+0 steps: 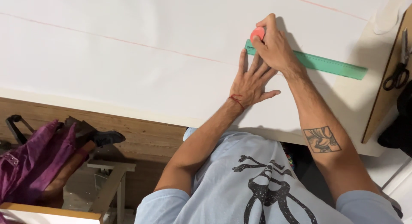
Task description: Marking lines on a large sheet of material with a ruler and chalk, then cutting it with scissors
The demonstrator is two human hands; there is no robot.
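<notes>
A broad white sheet (128,65) covers the work table (365,99), crossed by a faint red line running from its left edge toward the middle, with a second red line near the far right corner. Below the table's near edge, a wood-panelled front shows, and on the floor side at the left lies a purple bag (30,159) beside a pale wooden stool (109,185). Near the middle of the sheet, the left hand (251,82) lies flat, fingers spread and pressing down just beside a green ruler (326,64). The right hand (274,46), touching it from above, is closed around a small red chalk piece (257,33) held at the ruler's left end. At the table's right edge, black scissors (399,74) rest on a brown board (388,78).
</notes>
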